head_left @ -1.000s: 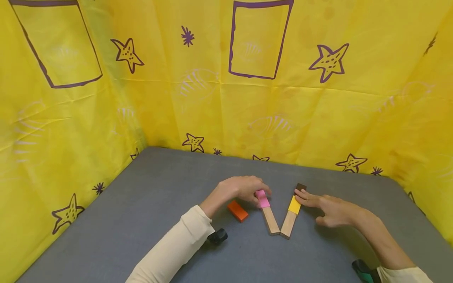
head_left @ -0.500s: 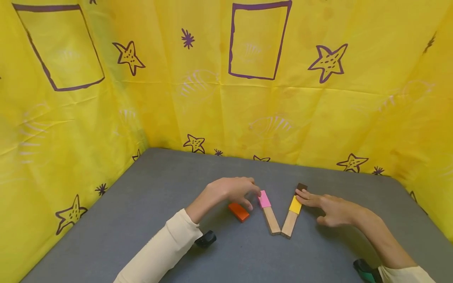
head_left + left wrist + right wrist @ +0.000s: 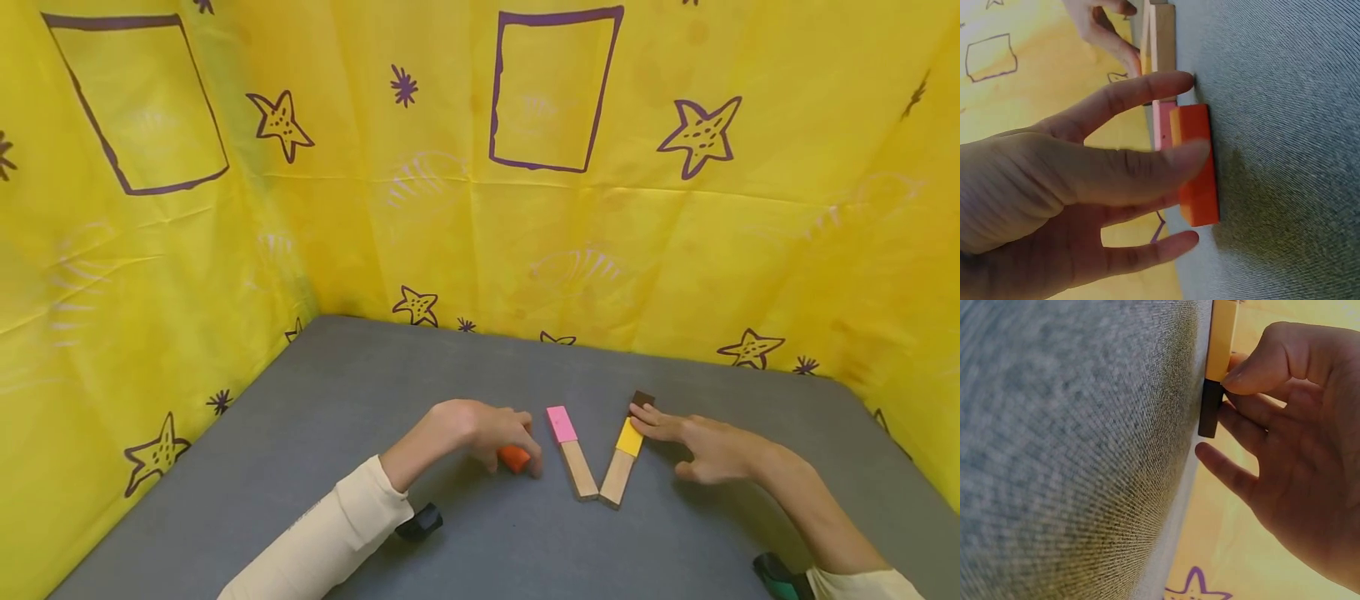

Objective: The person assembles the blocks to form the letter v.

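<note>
An orange block (image 3: 1200,187) lies on the grey tabletop under my left hand (image 3: 483,433). In the left wrist view, the thumb crosses in front of the block, and the other fingers spread around and behind it. My right hand (image 3: 705,446) rests straight fingertips where a dark brown block (image 3: 642,403) meets a yellow block (image 3: 629,438). A plain wooden block (image 3: 617,478) continues that row toward the front. The other row is a pink block (image 3: 562,424) and a second wooden block (image 3: 579,470). Both rows meet at the front in a V.
Yellow cloth (image 3: 420,233) printed with starfish and frames hangs behind and at both sides of the grey table (image 3: 525,550). A dark strap piece (image 3: 420,523) shows under the left sleeve, and another dark piece (image 3: 780,575) by the right cuff.
My left hand has let go of the pink block and moved left and toward the front, down over the orange block. The right hand has stayed at the yellow and brown blocks.
</note>
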A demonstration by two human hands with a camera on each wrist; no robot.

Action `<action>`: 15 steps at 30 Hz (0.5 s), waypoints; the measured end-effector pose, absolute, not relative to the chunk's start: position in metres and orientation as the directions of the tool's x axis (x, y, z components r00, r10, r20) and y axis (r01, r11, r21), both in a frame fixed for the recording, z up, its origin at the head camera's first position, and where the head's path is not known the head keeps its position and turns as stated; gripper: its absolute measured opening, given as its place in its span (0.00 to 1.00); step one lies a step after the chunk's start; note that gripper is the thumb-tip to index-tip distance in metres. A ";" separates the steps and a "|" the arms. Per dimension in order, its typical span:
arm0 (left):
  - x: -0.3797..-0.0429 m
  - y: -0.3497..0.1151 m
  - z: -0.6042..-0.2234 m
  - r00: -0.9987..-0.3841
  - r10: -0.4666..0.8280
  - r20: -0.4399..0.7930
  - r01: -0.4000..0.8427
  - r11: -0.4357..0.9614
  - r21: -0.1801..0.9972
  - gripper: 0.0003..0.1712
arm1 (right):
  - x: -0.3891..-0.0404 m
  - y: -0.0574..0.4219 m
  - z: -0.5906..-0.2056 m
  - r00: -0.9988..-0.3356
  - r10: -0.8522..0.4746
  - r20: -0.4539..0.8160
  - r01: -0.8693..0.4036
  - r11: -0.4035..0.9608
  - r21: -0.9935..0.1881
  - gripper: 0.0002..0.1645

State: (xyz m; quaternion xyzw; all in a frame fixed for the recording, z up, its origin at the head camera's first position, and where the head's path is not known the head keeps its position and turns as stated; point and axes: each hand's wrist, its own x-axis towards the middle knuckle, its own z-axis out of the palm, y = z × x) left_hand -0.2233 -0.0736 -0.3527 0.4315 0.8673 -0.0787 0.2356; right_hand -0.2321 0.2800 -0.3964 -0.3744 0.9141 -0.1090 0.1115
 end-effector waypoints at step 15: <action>-0.229 -0.072 -0.359 -0.692 0.610 -0.385 0.641 0.765 0.061 0.24 | -0.232 0.282 -0.397 -0.689 -0.716 -0.112 -0.668 0.687 -0.286 0.50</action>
